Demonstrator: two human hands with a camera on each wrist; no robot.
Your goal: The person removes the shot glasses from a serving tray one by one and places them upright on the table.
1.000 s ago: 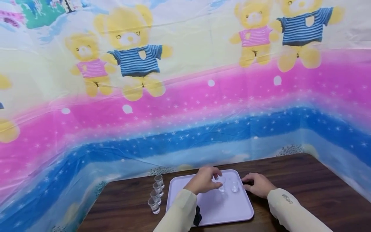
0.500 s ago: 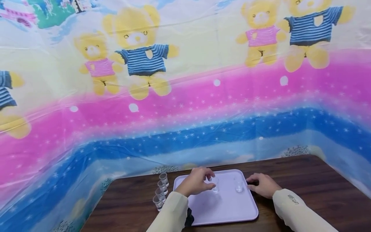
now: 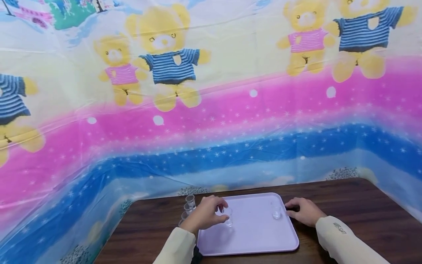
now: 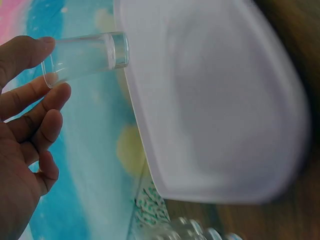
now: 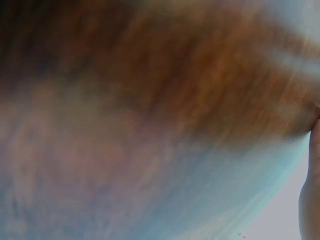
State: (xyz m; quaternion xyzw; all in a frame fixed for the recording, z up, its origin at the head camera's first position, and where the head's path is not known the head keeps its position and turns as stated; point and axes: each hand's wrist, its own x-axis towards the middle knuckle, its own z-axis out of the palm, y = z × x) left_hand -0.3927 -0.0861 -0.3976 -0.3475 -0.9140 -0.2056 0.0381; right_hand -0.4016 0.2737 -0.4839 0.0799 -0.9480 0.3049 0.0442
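Observation:
My left hand (image 3: 207, 214) pinches a small clear glass (image 3: 229, 219) near its rim, over the left part of a pale lilac tray (image 3: 254, 238). In the left wrist view the thumb and fingertips of that hand (image 4: 30, 115) hold the glass (image 4: 85, 56) by its mouth end, thick base pointing away. A second clear glass (image 3: 276, 211) stands at the tray's right side. Beside the tray's right edge my right hand (image 3: 304, 211) rests with relaxed fingers, holding nothing. Only a sliver of a finger (image 5: 311, 190) shows in the right wrist view.
Several clear glasses (image 3: 190, 200) stand in a row on the dark wooden table (image 3: 141, 227), left of the tray and partly behind my left hand. They also show at the bottom of the left wrist view. A bear-printed cloth (image 3: 211, 124) hangs behind the table.
My left hand has moved left across the tray with the glass, away from the other glass on it. The right hand stays beside the tray's edge. The head view has shifted slightly.

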